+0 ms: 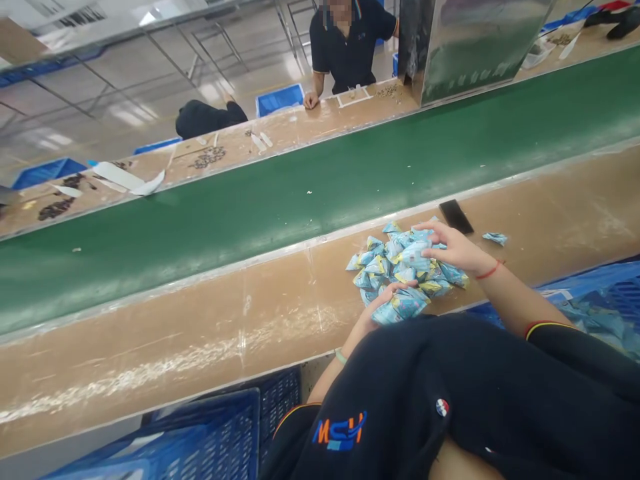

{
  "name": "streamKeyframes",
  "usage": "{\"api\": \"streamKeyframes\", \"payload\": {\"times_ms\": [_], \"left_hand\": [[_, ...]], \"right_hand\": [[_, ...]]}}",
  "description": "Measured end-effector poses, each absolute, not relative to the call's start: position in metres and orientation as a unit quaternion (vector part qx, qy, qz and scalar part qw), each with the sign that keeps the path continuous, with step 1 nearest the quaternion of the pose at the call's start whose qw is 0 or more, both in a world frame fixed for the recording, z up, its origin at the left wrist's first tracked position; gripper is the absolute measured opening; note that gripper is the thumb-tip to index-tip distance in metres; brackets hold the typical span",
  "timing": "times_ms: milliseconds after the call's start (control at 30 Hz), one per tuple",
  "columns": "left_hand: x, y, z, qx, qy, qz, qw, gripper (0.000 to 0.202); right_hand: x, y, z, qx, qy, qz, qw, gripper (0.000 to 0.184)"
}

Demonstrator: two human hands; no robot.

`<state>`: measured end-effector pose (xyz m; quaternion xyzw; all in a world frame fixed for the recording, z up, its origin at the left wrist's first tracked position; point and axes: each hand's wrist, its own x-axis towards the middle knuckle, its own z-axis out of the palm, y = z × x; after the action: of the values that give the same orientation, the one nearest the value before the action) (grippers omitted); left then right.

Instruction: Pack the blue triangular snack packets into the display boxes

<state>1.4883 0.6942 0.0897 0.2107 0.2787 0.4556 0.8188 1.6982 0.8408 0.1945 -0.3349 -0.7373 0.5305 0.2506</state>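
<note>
A heap of small light-blue and yellow candy-like packets [377, 265] lies on the brown worktop near my body. My left hand [374, 312] is at the near side of the heap, with its fingers around a few packets [404, 305] close to the table's edge. Over the heap's right side, my right hand [456, 249] has its thumb and fingers curved around a pale-blue packet [414, 256]. Parts of the fingers are hidden behind the packets. One single packet [495, 238] lies apart, to the right.
A black flat phone-like object [456, 217] lies behind my right hand. Beyond runs a green conveyor belt [280, 193]. Blue crates [235, 427] stand below the table's edge, and another holding packets [600, 320] is at right. Across the belt, a person [345, 47] sits beside a metal housing [475, 50].
</note>
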Motion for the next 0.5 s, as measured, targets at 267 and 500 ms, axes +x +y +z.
{"api": "streamKeyframes", "payload": {"times_ms": [267,500], "left_hand": [[1.487,0.685,0.085,0.108,0.317,0.512,0.791,0.044],[1.499,0.688,0.081,0.012,0.348,0.552,0.758,0.038]], "right_hand": [[1.682,0.843,0.17,-0.364,-0.835,0.379,0.164,0.058],[1.662,0.794,0.167,-0.158,-0.911,0.369,0.089,0.042]]}}
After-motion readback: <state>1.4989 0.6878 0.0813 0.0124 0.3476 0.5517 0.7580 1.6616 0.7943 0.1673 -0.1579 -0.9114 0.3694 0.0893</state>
